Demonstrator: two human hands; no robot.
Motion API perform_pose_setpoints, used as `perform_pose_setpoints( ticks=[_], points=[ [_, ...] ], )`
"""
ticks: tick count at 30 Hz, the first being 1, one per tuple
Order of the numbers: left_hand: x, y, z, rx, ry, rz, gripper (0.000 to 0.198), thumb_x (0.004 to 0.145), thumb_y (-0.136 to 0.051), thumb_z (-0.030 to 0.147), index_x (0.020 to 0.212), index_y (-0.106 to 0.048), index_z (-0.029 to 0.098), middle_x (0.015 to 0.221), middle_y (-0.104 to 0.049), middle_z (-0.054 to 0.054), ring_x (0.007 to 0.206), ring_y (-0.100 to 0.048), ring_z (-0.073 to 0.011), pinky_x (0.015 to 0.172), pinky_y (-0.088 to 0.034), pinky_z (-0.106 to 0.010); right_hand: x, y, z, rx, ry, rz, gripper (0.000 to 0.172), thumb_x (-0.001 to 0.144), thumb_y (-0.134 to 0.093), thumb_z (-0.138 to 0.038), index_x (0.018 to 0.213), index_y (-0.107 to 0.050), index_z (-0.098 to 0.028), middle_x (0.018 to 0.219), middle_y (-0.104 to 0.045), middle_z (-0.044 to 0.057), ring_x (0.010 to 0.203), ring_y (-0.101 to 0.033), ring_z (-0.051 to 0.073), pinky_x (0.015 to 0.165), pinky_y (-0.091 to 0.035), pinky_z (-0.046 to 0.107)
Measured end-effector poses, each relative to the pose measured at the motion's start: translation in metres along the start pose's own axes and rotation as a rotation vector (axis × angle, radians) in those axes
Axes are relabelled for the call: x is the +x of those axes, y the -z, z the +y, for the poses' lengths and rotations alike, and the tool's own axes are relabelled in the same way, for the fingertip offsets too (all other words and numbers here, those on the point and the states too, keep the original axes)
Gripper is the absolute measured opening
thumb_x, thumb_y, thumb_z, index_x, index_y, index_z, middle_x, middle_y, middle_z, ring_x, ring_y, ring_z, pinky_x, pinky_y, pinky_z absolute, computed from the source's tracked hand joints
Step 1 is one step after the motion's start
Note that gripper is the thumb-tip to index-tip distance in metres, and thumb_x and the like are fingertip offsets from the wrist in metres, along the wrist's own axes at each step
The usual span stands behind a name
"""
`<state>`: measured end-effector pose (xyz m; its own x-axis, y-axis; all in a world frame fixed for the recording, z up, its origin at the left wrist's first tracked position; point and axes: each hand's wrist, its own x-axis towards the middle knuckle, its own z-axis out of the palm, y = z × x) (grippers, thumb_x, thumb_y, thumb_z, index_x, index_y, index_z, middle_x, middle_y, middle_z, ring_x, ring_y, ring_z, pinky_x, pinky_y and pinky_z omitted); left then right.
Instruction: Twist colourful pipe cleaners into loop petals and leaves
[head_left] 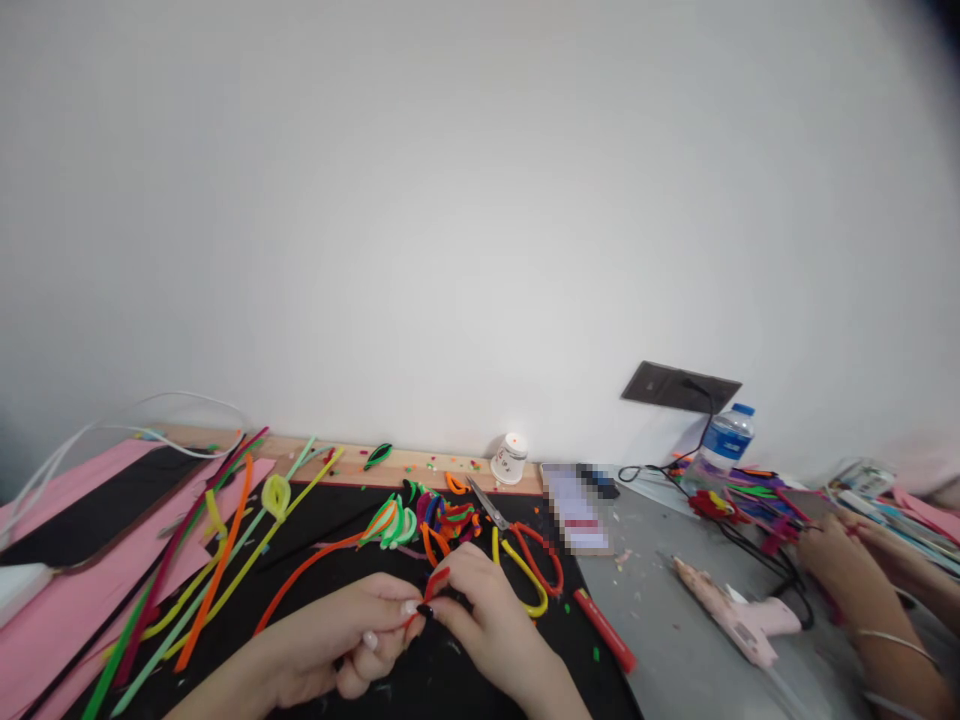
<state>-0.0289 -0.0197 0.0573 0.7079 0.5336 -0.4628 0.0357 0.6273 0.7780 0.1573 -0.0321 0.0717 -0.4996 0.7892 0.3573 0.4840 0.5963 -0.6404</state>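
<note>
My left hand point(367, 625) and my right hand point(480, 615) meet low in the middle, thumbs and fingertips pinched together. Between them is a short red-orange pipe cleaner point(437, 580), its ends partly covered by fingers. Just beyond lie looped pipe-cleaner pieces: a green, white and orange one point(391, 522) and a mixed pile in orange, purple and blue point(457, 518). A long orange pipe cleaner point(304, 563) curves behind my left wrist. Scissors point(541, 570) with red and yellow handles rest beyond my right hand, blades pointing toward the wall.
Long coloured pipe cleaners point(214, 560) spread over pink sheets point(161, 520) at left. A paper cup point(510, 458) stands by the wall. Rightward are a red stick point(606, 632), a pink glue gun point(739, 615), a water bottle point(724, 440) and another person's hands point(840, 560).
</note>
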Motion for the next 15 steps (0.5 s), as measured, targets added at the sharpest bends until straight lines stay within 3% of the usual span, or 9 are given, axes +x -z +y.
perform_pose_setpoints(
  ticks=[5, 10, 15],
  points=[
    [-0.001, 0.001, -0.001, 0.02, -0.006, 0.013, 0.032, 0.068, -0.063, 0.045, 0.071, -0.047, 0.018, 0.046, -0.027, 0.012, 0.039, -0.009, -0.0029, 0.036, -0.003, -0.017, 0.0, -0.003, 0.0, 0.068, -0.024, 0.007, 0.011, 0.081, -0.053, -0.014, 0.073, -0.059, -0.02, 0.072, -0.058, 0.0, 0.072, -0.053, 0.015, 0.066, -0.04, 0.023],
    [0.0, -0.005, -0.004, 0.174, -0.145, 0.087, 0.033, 0.075, -0.054, 0.049, 0.071, -0.05, 0.017, 0.048, -0.032, 0.011, 0.04, -0.016, -0.0044, 0.036, -0.011, -0.017, 0.0, -0.012, 0.002, 0.233, -0.234, 0.021, 0.019, 0.076, -0.05, -0.008, 0.058, -0.051, -0.017, 0.055, -0.045, -0.005, 0.053, -0.041, 0.009, 0.051, -0.032, 0.019],
    [0.008, -0.008, -0.007, 0.371, -0.27, 0.144, 0.034, 0.081, -0.042, 0.049, 0.072, -0.05, 0.018, 0.051, -0.031, 0.01, 0.041, -0.019, -0.0061, 0.037, -0.015, -0.018, 0.003, -0.02, 0.009, 0.524, -0.397, 0.09, 0.022, 0.074, -0.052, -0.015, 0.054, -0.044, -0.017, 0.047, -0.039, -0.007, 0.044, -0.032, 0.007, 0.043, -0.023, 0.018]
  ],
)
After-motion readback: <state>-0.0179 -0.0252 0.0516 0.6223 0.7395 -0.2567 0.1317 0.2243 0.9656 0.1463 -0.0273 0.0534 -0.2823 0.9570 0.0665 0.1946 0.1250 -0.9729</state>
